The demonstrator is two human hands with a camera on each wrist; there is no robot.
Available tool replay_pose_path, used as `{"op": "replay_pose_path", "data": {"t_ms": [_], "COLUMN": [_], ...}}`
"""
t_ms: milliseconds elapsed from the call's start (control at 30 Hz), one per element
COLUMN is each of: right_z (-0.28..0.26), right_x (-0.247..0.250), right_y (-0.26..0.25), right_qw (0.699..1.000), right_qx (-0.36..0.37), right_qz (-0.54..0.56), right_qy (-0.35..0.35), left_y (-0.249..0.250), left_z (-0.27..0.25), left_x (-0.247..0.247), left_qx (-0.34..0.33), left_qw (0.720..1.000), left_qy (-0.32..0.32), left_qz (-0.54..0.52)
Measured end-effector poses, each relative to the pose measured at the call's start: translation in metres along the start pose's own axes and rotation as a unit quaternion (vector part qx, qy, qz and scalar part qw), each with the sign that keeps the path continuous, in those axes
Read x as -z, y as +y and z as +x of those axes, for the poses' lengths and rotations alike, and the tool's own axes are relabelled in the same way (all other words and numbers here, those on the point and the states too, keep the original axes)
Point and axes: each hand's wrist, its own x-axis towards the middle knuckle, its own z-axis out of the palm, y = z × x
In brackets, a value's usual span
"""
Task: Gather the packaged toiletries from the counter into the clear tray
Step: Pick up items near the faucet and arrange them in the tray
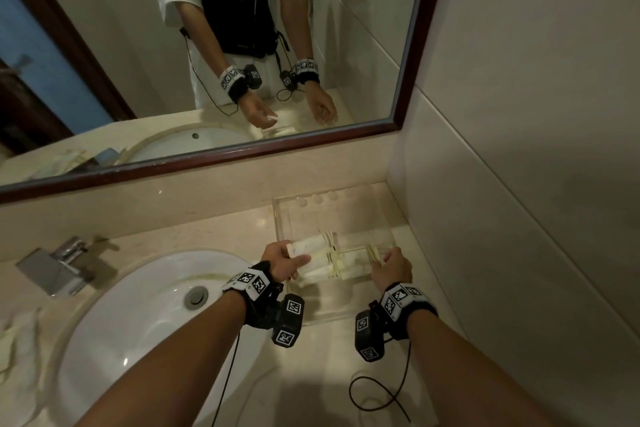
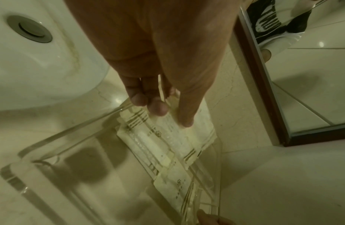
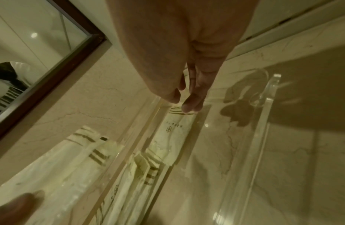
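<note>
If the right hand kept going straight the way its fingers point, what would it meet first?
Most likely the packet lying in the clear tray: the right hand has its fingertips just above the packet's striped end, though contact is hard to judge.

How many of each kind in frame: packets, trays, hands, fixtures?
Cream striped paper toiletry packets at the tray: at least 3, overlapping
Clear acrylic tray: 1
Hands: 2 (left hand, right hand)
White ceramic sink: 1
Chrome faucet: 1
Wood-framed mirror: 1
Total: at least 9
</note>
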Motion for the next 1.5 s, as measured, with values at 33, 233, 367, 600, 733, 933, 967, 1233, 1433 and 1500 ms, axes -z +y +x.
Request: {"op": "replay_pose_path", "data": {"t_ms": [33,233,367,600,733,933,967,1233,1433,1500], "right_z": [0.000,-0.002,-0.005,-0.012,-0.015,-0.017,-0.017,-0.011,-0.001,0.002], "right_x": [0.002,0.018,0.028,0.038,0.040,0.045,0.046,0.056,0.061,0.061], "right_y": [0.000,0.002,0.005,0.017,0.023,0.026,0.026,0.021,0.012,0.010], "right_qw": [1.000,1.000,1.000,1.000,1.000,0.999,0.999,1.000,1.000,0.999], "right_qx": [0.004,0.005,-0.006,-0.014,-0.013,-0.010,-0.010,0.005,0.012,0.019], "right_qz": [-0.006,0.002,0.007,0.002,0.002,0.005,0.004,0.005,-0.001,-0.001], "right_qy": [-0.001,0.007,0.001,0.005,0.018,0.033,0.032,0.029,0.028,0.028], "left_y": [-0.001,-0.001,0.003,-0.004,-0.009,-0.010,-0.008,-0.009,-0.005,-0.005], "left_z": [-0.001,-0.001,0.001,-0.006,-0.009,-0.006,-0.009,0.000,0.001,0.003], "left_x": [-0.002,-0.017,-0.028,-0.041,-0.048,-0.055,-0.056,-0.075,-0.085,-0.089], "left_qx": [-0.001,0.003,0.006,-0.036,-0.011,0.044,0.051,0.131,0.129,0.130], "left_qw": [1.000,0.997,0.993,0.999,1.000,0.998,0.995,0.970,0.966,0.965], "left_qy": [-0.002,-0.030,-0.017,-0.019,0.008,-0.005,-0.012,-0.036,-0.036,-0.024], "left_qz": [-0.006,-0.072,-0.116,-0.001,0.012,-0.037,-0.079,-0.200,-0.220,-0.224]}}
